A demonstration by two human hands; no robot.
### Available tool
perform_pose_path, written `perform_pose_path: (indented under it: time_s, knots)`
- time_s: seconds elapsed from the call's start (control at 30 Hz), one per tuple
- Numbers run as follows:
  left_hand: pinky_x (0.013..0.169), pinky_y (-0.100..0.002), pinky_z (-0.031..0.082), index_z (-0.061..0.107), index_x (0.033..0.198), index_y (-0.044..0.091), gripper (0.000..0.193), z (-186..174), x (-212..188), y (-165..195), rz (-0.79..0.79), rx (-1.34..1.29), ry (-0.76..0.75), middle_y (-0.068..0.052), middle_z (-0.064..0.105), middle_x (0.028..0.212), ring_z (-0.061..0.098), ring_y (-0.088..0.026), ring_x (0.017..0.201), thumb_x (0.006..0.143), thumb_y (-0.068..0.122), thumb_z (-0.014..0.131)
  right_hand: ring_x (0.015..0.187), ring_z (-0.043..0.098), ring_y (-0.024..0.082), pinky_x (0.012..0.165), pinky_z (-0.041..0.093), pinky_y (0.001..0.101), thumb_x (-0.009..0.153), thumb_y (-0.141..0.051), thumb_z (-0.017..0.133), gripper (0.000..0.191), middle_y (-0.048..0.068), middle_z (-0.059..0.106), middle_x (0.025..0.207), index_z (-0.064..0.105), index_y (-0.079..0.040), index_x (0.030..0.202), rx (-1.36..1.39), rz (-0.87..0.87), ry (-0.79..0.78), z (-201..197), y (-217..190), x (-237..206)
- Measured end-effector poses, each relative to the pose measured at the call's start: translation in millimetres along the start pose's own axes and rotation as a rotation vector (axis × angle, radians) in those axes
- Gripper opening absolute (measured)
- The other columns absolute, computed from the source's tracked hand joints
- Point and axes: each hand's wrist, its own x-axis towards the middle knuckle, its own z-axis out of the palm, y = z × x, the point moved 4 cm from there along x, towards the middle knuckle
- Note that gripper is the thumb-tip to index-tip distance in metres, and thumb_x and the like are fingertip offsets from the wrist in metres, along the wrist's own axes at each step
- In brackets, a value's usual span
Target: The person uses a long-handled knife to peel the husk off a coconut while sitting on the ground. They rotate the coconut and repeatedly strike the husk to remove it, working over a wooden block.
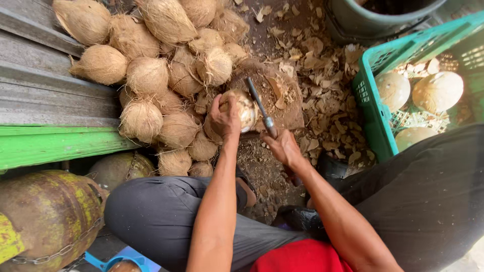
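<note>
My left hand [225, 119] grips a partly peeled coconut [243, 107] and presses it onto a brown wooden chopping block [285, 108]. My right hand [282, 147] holds the handle of a heavy knife [260, 106], whose dark blade points up and lies against the coconut's right side. The coconut shows pale flesh where its brown husk is cut away. Part of it is hidden under my left fingers.
A heap of brown fibrous coconuts [151, 75] lies to the left of the block. A green plastic crate [373, 100] at the right holds peeled white coconuts [437, 90]. Shell chips [327, 85] litter the ground. Rusty gas cylinders [45, 211] stand at lower left, a dark tub [383, 17] at top.
</note>
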Motion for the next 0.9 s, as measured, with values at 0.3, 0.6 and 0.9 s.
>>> perform_pose_path:
  time_s: [0.3, 0.6, 0.9]
  knots:
    - [0.089, -0.046, 0.054, 0.069, 0.13, 0.014, 0.062, -8.6, 17.4, 5.7, 0.331, 0.132, -0.098, -0.013, 0.069, 0.134, 0.066, -0.027, 0.117, 0.087, 0.058, 0.058, 0.04, 0.041, 0.012, 0.037, 0.038, 0.0299, 0.094, -0.028, 0.069, 0.031, -0.001, 0.048, 0.055, 0.047, -0.013, 0.076, 0.453, 0.052, -0.181, -27.4, -30.9, -33.0]
    - [0.084, -0.043, 0.055, 0.066, 0.128, 0.016, 0.058, 10.7, 17.0, -4.5, 0.152, 0.234, 0.091, -0.014, 0.064, 0.13, 0.064, -0.028, 0.109, 0.094, 0.058, 0.049, 0.046, 0.047, 0.009, 0.039, 0.04, 0.0291, 0.094, -0.034, 0.062, 0.029, -0.003, 0.052, 0.059, 0.053, -0.015, 0.075, 0.385, -0.221, 0.171, -24.6, -31.8, -25.6]
    - [0.088, -0.043, 0.055, 0.062, 0.134, 0.013, 0.068, 3.0, 14.6, 0.7, 0.169, 0.17, 0.077, -0.012, 0.067, 0.127, 0.066, -0.025, 0.105, 0.094, 0.066, 0.046, 0.047, 0.044, 0.015, 0.042, 0.043, 0.0352, 0.096, -0.036, 0.066, 0.039, 0.002, 0.051, 0.06, 0.049, -0.013, 0.07, 0.114, 0.003, -0.019, 3.5, 2.3, -0.4]
